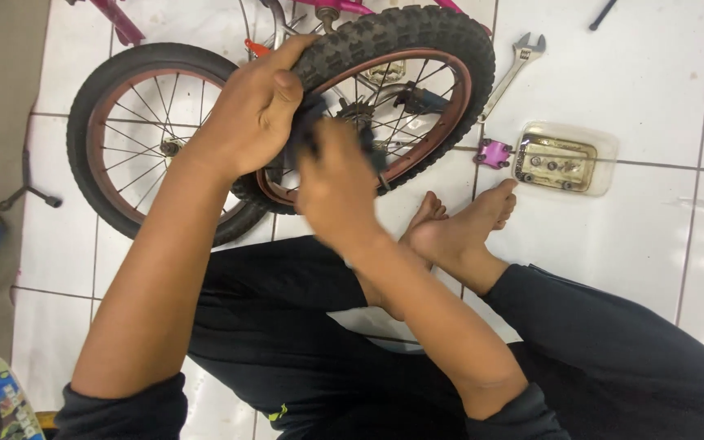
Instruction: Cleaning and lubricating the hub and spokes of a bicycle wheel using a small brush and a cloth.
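So the person's sitting cross-legged on the white tiled floor [653, 73], bare feet out front, working on a small knobby black bike tyre on a reddish-brown rim [393, 90]. That wheel is held up on edge just past the feet, still sitting in the pink bike frame [120, 20] as far as I can make out. The left hand [250, 110] is wrapped over the top left of the tyre, fingers curled onto the tread and thumb pressed against the knobs, so it's clamped on the rubber. The right hand [336, 183] is lower down at the rim, blurry, fingers closed around something dark; can't really tell what it is or how tight the grip is.

Behind the left forearm there's a second wheel with a smooth black tyre and thin silver spokes [136, 138], overlapped by the knobby one.

Off to the right on the floor: a silver adjustable spanner [515, 65], a little purple metal part [492, 152], and just beside it a clear plastic tray with bolts and grimy bits in it [605, 155]. Dark trousers [613, 342] fill the bottom of the view.
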